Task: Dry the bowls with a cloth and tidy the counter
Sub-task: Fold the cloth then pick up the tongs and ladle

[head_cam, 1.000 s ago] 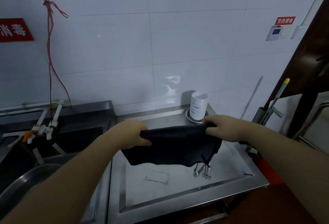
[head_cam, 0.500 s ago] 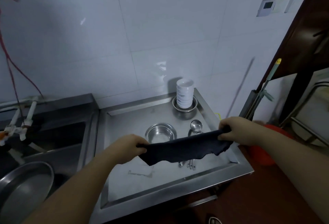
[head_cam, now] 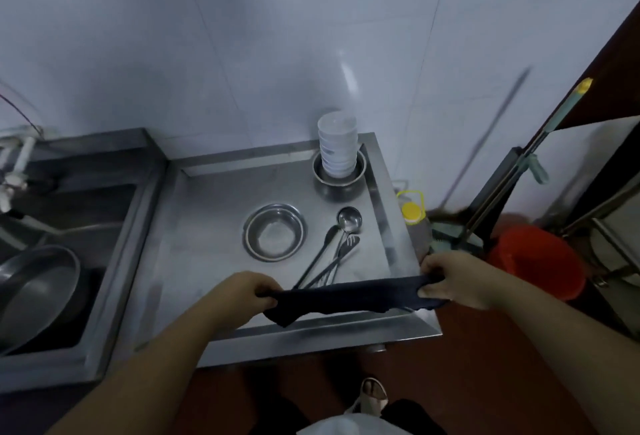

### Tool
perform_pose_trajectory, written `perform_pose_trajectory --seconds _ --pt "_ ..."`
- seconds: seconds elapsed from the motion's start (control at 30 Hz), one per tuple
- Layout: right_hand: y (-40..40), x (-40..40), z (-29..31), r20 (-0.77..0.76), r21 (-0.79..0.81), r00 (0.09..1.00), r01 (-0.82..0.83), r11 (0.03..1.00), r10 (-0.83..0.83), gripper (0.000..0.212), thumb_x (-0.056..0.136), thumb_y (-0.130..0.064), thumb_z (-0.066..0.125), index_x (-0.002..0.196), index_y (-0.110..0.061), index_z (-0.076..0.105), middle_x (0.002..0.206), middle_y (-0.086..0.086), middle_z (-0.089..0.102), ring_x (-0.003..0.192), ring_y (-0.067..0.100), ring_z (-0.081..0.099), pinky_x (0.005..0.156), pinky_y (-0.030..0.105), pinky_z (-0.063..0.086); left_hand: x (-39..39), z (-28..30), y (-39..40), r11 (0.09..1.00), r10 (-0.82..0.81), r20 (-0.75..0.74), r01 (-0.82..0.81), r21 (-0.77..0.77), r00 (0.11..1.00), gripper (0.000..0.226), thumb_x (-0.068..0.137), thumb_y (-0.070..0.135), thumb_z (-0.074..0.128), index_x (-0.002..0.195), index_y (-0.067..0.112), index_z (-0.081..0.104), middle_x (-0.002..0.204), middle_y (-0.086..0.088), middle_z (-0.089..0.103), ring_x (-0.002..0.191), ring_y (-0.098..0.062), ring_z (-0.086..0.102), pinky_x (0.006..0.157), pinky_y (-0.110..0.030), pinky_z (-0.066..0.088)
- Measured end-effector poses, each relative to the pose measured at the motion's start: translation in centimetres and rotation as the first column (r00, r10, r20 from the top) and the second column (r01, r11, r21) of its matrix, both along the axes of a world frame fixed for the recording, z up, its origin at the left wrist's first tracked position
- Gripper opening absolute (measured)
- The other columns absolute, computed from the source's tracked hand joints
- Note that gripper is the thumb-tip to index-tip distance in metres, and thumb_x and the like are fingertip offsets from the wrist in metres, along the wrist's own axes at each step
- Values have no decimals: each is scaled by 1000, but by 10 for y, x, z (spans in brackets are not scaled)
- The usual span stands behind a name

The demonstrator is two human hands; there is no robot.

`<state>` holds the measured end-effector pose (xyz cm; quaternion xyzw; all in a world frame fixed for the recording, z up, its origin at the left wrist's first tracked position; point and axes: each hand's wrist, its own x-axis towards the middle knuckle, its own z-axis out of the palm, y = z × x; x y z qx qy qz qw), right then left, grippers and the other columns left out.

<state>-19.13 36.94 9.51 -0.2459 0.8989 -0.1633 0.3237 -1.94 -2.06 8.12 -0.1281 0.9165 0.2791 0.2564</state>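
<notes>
A dark cloth (head_cam: pixel 346 298) is stretched flat between my hands above the counter's front edge. My left hand (head_cam: pixel 247 291) grips its left end and my right hand (head_cam: pixel 450 279) grips its right end. On the steel counter (head_cam: pixel 194 247) behind the cloth sits an empty steel bowl (head_cam: pixel 274 231). At the back right a stack of white bowls (head_cam: pixel 337 144) stands inside another steel bowl (head_cam: pixel 339 175). A ladle and several other utensils (head_cam: pixel 336 247) lie right of the empty bowl, their handles partly hidden by the cloth.
A sink (head_cam: pixel 52 261) on the left holds a large steel basin (head_cam: pixel 34 292), with taps above it. Right of the counter stand a yellow-capped bottle (head_cam: pixel 411 209), a mop (head_cam: pixel 512 171), and a red bucket (head_cam: pixel 536 261). The tiled wall is behind.
My view has tilted downward. Both hands have lowered the cloth toward the counter's front edge and pulled it taut, uncovering the steel bowl and utensils.
</notes>
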Motion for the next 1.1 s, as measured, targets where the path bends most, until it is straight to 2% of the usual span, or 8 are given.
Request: perform_pose_trajectory --seconds 0.17,0.27,0.37,0.43,0.57,0.73,0.93,1.1 --pt "21 12 -28 198 -11 976 -91 996 91 12 80 -45 80 82 -43 68 82 -21 68 73 -3 64 57 14 44 27 -25 26 997 1 164 -13 74 986 18 97 25 69 103 39 78 99 18 73 91 -1 68 85 -25 53" --pt "28 25 -54 312 12 943 -121 993 111 13 80 -47 79 85 -39 70 83 -18 68 71 0 65 58 18 45 44 -42 28 995 -18 242 -7 102 970 18 92 29 72 95 45 79 94 24 73 87 4 68 78 -21 54" --pt "28 34 -89 344 53 935 -109 993 85 13 83 -44 77 87 -35 71 88 -9 69 81 6 65 73 31 53 54 -66 27 996 7 298 -34 86 954 13 91 32 70 88 44 76 89 21 72 81 2 67 72 -23 53" --pt "25 37 -111 341 54 937 -91 994 67 8 91 -41 74 88 -41 66 96 -12 66 88 4 63 80 30 53 56 -87 25 996 40 307 -62 63 951 11 94 32 67 95 35 77 94 16 74 85 -1 68 80 -30 58" --pt "11 32 -155 225 64 972 53 997 -66 9 99 -27 67 107 -29 71 109 -5 68 99 15 65 85 33 53 46 -125 26 994 105 261 -107 -7 960 24 101 25 62 119 34 76 114 13 73 101 -7 67 91 -30 54" --pt "-14 19 -188 24 133 992 121 984 -125 12 100 -19 60 103 -18 72 105 6 69 93 25 63 81 43 56 18 -166 32 960 262 120 -246 -134 958 20 102 14 59 113 24 73 106 -1 75 93 -19 68 79 -33 54" --pt "-30 17 -213 -169 227 984 -11 974 50 20 104 -21 55 118 -13 66 115 10 62 111 33 57 87 46 52 2 -199 33 919 332 26 -317 -234 943 26 101 8 51 115 13 72 103 -11 75 83 -22 61 71 -33 47" --pt "-35 24 -219 -331 278 931 -62 959 156 21 89 -13 69 110 -13 66 107 10 61 100 31 57 83 42 49 5 -208 41 898 294 -18 -283 -338 956 27 97 6 57 119 8 71 115 -16 68 100 -34 64 84 -47 55"
